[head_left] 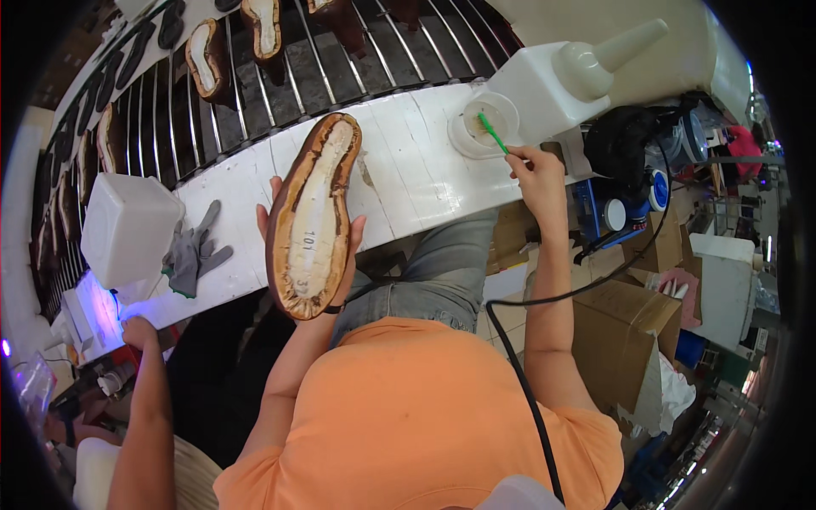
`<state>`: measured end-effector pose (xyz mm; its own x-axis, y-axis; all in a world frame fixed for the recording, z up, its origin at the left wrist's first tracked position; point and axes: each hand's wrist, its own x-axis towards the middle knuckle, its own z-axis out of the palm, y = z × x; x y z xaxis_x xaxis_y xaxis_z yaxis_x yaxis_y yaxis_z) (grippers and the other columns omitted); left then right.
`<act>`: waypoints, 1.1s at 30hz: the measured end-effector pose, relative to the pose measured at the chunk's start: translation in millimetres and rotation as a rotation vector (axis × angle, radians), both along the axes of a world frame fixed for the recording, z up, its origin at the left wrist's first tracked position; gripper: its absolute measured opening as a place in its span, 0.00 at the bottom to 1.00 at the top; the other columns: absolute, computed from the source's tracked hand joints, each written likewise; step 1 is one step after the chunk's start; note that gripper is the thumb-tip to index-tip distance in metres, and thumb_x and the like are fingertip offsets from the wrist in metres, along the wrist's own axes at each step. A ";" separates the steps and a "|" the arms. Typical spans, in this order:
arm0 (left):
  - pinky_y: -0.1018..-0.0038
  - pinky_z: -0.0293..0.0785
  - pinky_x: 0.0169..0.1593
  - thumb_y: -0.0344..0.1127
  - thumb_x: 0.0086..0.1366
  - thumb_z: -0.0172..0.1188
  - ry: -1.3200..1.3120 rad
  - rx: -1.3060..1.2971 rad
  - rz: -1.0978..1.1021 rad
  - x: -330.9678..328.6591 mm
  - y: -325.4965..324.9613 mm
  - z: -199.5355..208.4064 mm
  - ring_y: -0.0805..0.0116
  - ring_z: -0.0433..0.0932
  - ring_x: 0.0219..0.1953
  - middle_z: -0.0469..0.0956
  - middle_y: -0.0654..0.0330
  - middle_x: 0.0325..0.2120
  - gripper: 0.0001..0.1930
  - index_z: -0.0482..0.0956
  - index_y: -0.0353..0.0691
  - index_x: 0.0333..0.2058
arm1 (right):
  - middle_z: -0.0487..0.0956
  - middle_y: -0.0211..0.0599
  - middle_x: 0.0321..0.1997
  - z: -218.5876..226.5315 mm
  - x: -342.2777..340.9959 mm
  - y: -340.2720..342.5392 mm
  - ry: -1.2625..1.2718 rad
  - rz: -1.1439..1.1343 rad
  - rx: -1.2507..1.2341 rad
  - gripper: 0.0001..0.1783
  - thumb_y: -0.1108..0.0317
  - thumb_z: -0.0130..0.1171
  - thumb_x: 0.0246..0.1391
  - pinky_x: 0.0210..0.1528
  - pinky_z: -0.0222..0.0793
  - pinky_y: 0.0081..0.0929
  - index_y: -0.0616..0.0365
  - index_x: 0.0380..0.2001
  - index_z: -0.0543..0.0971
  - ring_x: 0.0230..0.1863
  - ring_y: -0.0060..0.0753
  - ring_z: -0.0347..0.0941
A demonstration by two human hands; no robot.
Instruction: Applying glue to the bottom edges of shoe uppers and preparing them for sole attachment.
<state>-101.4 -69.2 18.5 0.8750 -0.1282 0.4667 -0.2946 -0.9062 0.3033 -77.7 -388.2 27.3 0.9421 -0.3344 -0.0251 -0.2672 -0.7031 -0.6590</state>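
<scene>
White counter point(408, 161) ran from near left to far right beside a slatted conveyor point(280, 76) carrying shoes. I saw the left hand point(310, 234) spread beneath a brown shoe point(310, 217), sole side up, held over the counter's near edge. Right hand point(531, 166) pinched a green brush point(491, 133), bristles in a white glue pot point(483, 123).

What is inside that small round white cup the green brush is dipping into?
The green brush, held by the right hand, pokes into the round white cup. A pale, off-white inside shows. The brush's tip is hidden, and what the cup holds cannot be told.
</scene>
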 end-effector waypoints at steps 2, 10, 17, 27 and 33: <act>0.56 0.37 0.71 0.62 0.63 0.50 0.023 -0.062 -0.024 -1.0 -2.4 -4.4 0.61 0.49 0.70 0.57 0.61 0.66 0.38 0.54 0.54 0.67 | 0.81 0.38 0.26 -20.3 -9.2 -1.5 -0.133 -0.044 0.173 0.12 0.70 0.59 0.53 0.30 0.69 0.26 0.63 0.40 0.82 0.27 0.28 0.77; 0.55 0.35 0.70 0.56 0.61 0.57 0.143 0.095 0.059 -13.2 -14.3 7.3 0.59 0.54 0.66 0.62 0.59 0.63 0.35 0.63 0.47 0.63 | 0.81 0.34 0.31 -49.8 -11.6 12.2 -0.232 -0.102 0.589 0.09 0.74 0.61 0.54 0.22 0.62 0.13 0.64 0.38 0.76 0.24 0.16 0.71; 0.53 0.20 0.69 0.45 0.50 0.74 0.006 -0.820 -0.158 -12.7 -28.8 -49.9 0.58 0.57 0.65 0.58 0.51 0.61 0.50 0.52 0.37 0.65 | 0.80 0.38 0.34 -35.9 7.8 46.9 -0.263 -0.021 1.027 0.11 0.70 0.56 0.61 0.30 0.63 0.14 0.66 0.42 0.78 0.29 0.18 0.70; 0.52 0.16 0.68 0.40 0.46 0.76 0.028 -1.163 -0.125 -12.3 -24.9 -83.7 0.57 0.59 0.65 0.63 0.52 0.61 0.49 0.55 0.43 0.64 | 0.80 0.40 0.35 16.2 -39.5 136.3 -0.259 0.540 0.817 0.08 0.81 0.63 0.48 0.34 0.69 0.17 0.66 0.35 0.82 0.33 0.24 0.75; 0.58 0.35 0.71 0.45 0.55 0.70 -0.261 -0.630 -0.129 -3.5 -33.2 -68.0 0.54 0.55 0.66 0.54 0.49 0.63 0.49 0.46 0.39 0.65 | 0.80 0.38 0.34 11.9 -30.5 133.2 -0.299 0.506 0.606 0.08 0.80 0.65 0.48 0.33 0.69 0.19 0.66 0.34 0.83 0.32 0.24 0.75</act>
